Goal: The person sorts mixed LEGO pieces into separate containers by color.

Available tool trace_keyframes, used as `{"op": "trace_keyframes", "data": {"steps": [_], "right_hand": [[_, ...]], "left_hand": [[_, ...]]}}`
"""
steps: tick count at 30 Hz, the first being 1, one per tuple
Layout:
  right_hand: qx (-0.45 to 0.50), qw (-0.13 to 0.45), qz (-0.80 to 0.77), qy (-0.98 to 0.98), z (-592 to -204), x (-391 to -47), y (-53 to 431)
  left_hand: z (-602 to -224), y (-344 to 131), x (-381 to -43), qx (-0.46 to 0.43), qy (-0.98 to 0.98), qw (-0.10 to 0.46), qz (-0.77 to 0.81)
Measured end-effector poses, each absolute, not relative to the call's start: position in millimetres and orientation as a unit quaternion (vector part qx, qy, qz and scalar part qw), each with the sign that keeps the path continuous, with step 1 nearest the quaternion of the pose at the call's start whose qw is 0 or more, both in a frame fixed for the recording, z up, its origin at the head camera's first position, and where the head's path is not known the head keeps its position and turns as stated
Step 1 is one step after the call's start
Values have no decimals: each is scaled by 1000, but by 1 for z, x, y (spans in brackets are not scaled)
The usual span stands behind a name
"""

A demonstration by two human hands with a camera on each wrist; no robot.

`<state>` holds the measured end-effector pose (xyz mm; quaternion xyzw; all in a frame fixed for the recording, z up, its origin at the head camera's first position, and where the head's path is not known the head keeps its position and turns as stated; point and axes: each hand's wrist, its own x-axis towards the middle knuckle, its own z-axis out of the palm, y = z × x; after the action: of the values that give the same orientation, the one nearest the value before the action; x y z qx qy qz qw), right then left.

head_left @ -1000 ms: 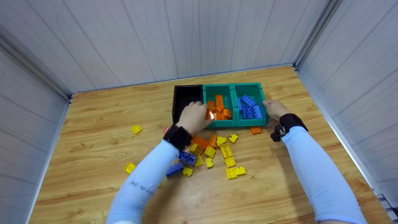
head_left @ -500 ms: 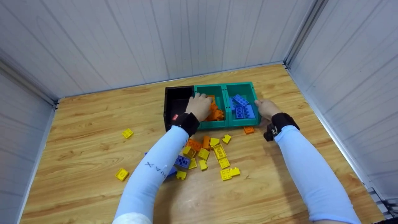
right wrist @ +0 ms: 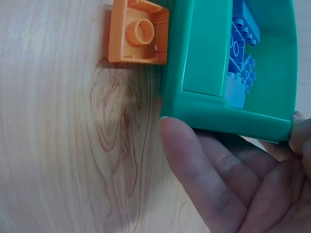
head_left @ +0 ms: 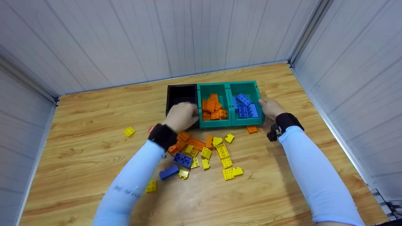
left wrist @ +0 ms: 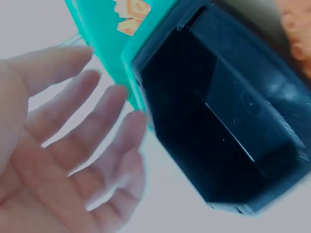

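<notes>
Your right hand (head_left: pixel 272 108) grips the outer end of the right-hand green bin (head_left: pixel 247 121); your left hand (head_left: pixel 182 116), fingers apart and empty, hovers by the black bin (left wrist: pixel 243 92). Loose building bricks (head_left: pixel 222 151) before the bins look light, rigid: pinch their sides.

Smooth plastic bins (right wrist: pixel 204 53), plastic bricks (head_left: pixel 183 160), wood-grain table (head_left: pixel 238 201)

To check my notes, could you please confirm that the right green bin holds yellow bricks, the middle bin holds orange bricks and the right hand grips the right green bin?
Not quite: the right green bin holds blue bricks, not yellow, as the head view shows. The middle bin does hold orange bricks, and the right hand does grip that bin's neighbour.
</notes>
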<state>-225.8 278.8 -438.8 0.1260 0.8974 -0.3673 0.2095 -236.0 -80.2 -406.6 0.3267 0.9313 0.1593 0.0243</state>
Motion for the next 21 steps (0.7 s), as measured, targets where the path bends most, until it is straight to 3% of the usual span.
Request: {"op": "trace_keyframes", "data": {"steps": [6, 12, 21], "right_hand": [[140, 216, -396, 881, -437, -224, 279], [146, 215, -416, 872, -434, -223, 281], [140, 210, -411, 876, -439, -224, 279]], "left_hand": [[-421, -133, -204, 293, 934, 103, 179], [-444, -164, -183, 247, 947, 103, 176], [-463, -166, -169, 226, 955, 128, 145]]}}
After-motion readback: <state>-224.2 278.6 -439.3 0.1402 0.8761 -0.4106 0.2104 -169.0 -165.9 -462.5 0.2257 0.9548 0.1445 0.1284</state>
